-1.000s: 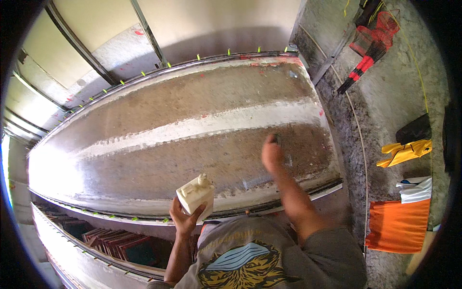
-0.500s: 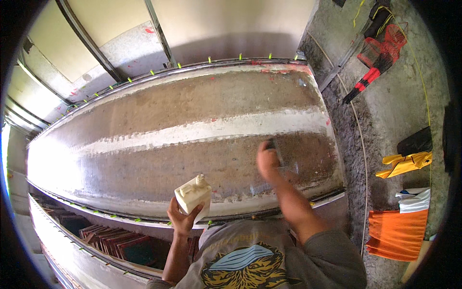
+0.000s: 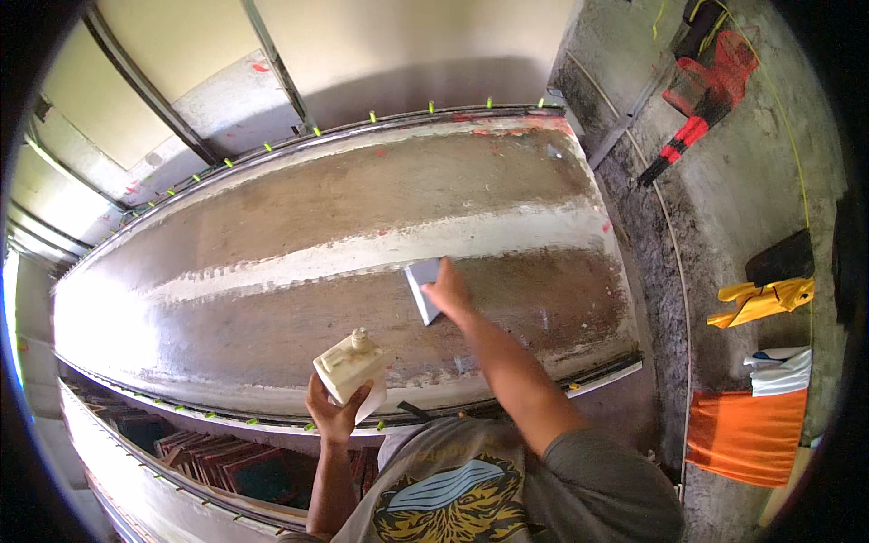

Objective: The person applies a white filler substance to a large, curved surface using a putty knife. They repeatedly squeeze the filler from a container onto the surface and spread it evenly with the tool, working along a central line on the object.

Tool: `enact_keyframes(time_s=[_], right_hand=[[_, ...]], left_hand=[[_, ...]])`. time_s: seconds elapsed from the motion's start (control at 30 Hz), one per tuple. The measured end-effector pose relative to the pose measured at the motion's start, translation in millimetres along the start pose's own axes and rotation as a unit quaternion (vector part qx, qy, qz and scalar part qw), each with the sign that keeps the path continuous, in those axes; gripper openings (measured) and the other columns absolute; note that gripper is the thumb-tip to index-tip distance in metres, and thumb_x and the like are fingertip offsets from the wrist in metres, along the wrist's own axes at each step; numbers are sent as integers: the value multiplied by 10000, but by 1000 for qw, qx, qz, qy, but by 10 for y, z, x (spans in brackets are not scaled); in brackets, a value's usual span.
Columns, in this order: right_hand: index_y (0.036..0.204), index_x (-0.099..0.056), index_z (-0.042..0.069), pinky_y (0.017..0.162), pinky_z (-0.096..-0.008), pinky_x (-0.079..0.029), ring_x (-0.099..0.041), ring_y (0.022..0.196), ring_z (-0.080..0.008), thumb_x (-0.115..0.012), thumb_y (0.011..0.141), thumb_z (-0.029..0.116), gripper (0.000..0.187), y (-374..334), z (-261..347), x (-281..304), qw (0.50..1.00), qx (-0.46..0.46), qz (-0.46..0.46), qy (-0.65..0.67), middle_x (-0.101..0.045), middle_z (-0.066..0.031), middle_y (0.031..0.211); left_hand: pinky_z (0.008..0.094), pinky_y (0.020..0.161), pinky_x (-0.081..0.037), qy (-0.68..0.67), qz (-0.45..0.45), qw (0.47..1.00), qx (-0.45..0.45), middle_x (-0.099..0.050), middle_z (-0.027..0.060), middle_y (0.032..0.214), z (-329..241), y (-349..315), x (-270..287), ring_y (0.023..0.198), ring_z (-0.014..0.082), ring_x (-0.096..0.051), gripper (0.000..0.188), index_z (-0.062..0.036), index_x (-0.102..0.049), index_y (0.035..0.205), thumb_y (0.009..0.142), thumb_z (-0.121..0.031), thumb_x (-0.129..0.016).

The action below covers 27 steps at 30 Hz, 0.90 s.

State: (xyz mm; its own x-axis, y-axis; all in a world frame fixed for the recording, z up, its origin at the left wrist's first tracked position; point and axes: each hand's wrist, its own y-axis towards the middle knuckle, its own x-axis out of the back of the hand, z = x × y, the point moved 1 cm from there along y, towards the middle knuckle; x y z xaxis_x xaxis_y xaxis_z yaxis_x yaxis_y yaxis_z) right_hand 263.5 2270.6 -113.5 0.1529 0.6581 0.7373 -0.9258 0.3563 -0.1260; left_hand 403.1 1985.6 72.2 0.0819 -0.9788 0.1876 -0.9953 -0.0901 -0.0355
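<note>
My left hand [image 3: 335, 409] grips a cream plastic jug [image 3: 351, 366] from below, holding it above the near edge of a long table. The jug leans a little, with its round neck upward. Farther right, my right hand [image 3: 450, 291] is closed on a flat scraper [image 3: 423, 291] with a pale, wide blade. The scraper is over the near brown band, by the white strip [image 3: 398, 244] that runs along the middle of the table [image 3: 272, 339]; contact with the surface is likely but hard to confirm. Brown, stained bands lie on both sides of this strip.
Rails with yellow-green clips [image 3: 372, 116] edge the table. Below the near side, a shelf holds stacked frames [image 3: 213, 457]. Along the right wall hang an orange cloth [image 3: 747, 434], a white cloth [image 3: 778, 371], a yellow cloth [image 3: 765, 303] and a red-and-black net-like item [image 3: 715, 77].
My right hand has swept left along the near brown band, and the scraper's blade now shows plainly. My left hand and the jug have shifted slightly left.
</note>
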Motion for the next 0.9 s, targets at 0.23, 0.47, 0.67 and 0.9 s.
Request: enact_keyframes(time_s=[0.23, 0.47, 0.67, 0.9], right_hand=[[1359, -487, -33, 924, -496, -518, -657, 1088, -422, -840, 709, 146, 761, 122, -1866, 1697, 988, -70, -136, 6, -664, -266, 1181], [1368, -426, -46, 694, -537, -571, -717, 798, -423, -575, 961, 141, 473, -315, -917, 1657, 967, -149, -34, -205, -714, -236, 955], [1206, -470, -23, 596, -560, -576, -726, 740, -403, -567, 947, 139, 320, -803, 7, 329, 958, 109, 35, -263, -703, -240, 872], [1216, -461, -7, 763, -520, -565, -698, 850, -456, -736, 861, 229, 508, -831, 369, 107, 995, 68, 69, -9, -700, -237, 936]], left_hand=[[342, 867, -513, 26, 13, 1000, -1, -705, 89, 1016, -23, -198, -293, 934, 174, -651, 567, 22, -644, 1129, 690, -208, -919], [338, 862, -513, 34, 12, 999, 9, -693, 100, 1036, 94, -360, -305, 947, 172, -645, 592, 29, -635, 1119, 684, -238, -935], [335, 874, -520, -2, 26, 1000, 12, -695, 93, 1048, 100, -423, -231, 955, 170, -650, 590, 39, -622, 1146, 695, -190, -927], [335, 879, -527, -1, 22, 1000, 12, -708, 97, 1038, -5, -377, -21, 956, 169, -659, 569, 40, -627, 1148, 704, -168, -917]])
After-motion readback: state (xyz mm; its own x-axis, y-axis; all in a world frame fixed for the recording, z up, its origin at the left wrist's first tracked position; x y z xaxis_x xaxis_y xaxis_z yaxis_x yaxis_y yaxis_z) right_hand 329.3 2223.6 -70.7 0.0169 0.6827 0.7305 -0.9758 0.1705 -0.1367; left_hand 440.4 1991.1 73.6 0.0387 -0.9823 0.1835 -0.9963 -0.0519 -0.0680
